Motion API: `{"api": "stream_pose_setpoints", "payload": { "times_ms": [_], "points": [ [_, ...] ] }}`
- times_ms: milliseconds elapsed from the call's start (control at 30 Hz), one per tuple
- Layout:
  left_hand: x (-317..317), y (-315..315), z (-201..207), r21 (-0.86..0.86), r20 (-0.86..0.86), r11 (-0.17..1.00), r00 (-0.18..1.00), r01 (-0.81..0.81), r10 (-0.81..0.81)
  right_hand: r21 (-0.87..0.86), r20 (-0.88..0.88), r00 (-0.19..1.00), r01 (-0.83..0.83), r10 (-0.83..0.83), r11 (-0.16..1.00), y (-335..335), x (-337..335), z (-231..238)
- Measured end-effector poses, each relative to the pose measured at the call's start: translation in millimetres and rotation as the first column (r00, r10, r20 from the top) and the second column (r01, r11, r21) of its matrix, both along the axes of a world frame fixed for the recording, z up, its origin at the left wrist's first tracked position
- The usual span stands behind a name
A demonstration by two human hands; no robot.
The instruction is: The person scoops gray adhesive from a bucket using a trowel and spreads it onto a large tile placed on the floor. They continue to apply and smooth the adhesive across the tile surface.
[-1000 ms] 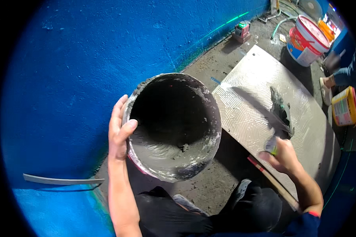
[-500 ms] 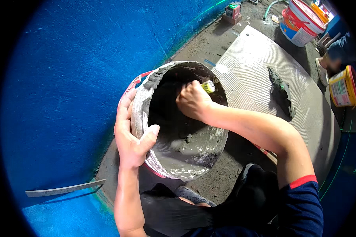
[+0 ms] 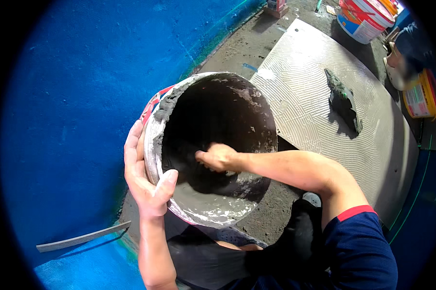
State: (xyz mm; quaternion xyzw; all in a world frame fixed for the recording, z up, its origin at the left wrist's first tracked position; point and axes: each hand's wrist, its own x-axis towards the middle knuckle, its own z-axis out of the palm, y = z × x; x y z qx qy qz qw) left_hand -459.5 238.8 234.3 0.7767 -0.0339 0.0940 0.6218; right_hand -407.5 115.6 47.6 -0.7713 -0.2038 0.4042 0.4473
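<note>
A mortar-smeared bucket (image 3: 152, 140) is tipped on its side with its mouth facing me. My left hand (image 3: 145, 179) grips its near rim, thumb inside. My right hand (image 3: 218, 157) reaches deep into the bucket with its fingers curled shut, down against the grey mortar on the lower wall. The small yellow-handled tool it carried is hidden by the fist. A large grey tile (image 3: 305, 106) with combed ridges lies flat to the right, with a dark lump of mortar (image 3: 343, 99) on it.
A blue wall (image 3: 82, 96) fills the left. A thin grey strip (image 3: 82, 237) lies at its foot. At the top right stand a white bucket (image 3: 365, 19) and a yellow container (image 3: 421, 96), with another person (image 3: 411, 48) beside them. My knees are below the bucket.
My right hand left the tile, came to the bucket's mouth with a small yellow-handled tool, and has now gone deep inside. The bucket has tilted further toward me.
</note>
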Motion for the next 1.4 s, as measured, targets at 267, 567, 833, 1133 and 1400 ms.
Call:
{"api": "stream_pose_setpoints", "payload": {
  "times_ms": [267, 567, 833, 1133, 1400],
  "points": [
    [-3, -2, 1, -0.074, -0.018, 0.997, 1.000, -0.020, 0.018, -0.027, 0.052, 0.995, 0.081, -0.080, 0.996, -22, -6, 49],
    [-3, -1, 5, -0.107, -0.045, 0.993, 0.998, -0.044, 0.040, -0.059, 0.156, 0.979, 0.144, -0.134, 0.988, -72, -8, 86],
    [1, 10, 9, -0.098, -0.022, 0.986, 0.991, -0.131, 0.130, 0.055, 0.032, 0.985, 0.167, -0.168, 0.985, -178, -18, 130],
    [5, 23, 9, -0.124, -0.033, 0.978, 0.986, -0.168, 0.165, -0.068, 0.873, 0.409, 0.642, -0.266, 0.763, -373, -57, 149],
    [-8, 23, 21, -0.002, -0.052, 0.983, 0.982, -0.184, 0.183, -0.595, 0.569, 0.764, 0.639, -0.305, 0.487, -423, -85, 64]
  ]
}}
